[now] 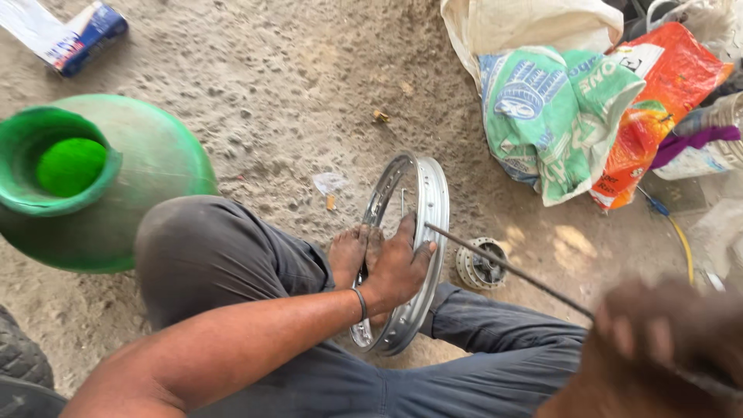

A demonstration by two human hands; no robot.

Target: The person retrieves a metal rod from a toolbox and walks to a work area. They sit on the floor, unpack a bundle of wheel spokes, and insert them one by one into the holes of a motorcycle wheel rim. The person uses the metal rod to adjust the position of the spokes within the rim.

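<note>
A shiny metal wheel rim (430, 193) stands on edge on the dirt ground between my legs, braced by my bare foot (346, 251). My left hand (398, 263) grips the rim's edge, fingers wrapped over it. My right hand (658, 348), blurred at the lower right, holds a long thin metal spoke (507, 265) whose far tip reaches the rim near my left fingers. A metal wheel hub (478, 267) lies on the ground just right of the rim, under the spoke.
A large green plastic pot (147, 170) sits at the left. Green, orange and white sacks (557, 116) are piled at the upper right. A blue and white packet (73, 35) lies at the top left; a tyre edge (19, 360) shows at the bottom left.
</note>
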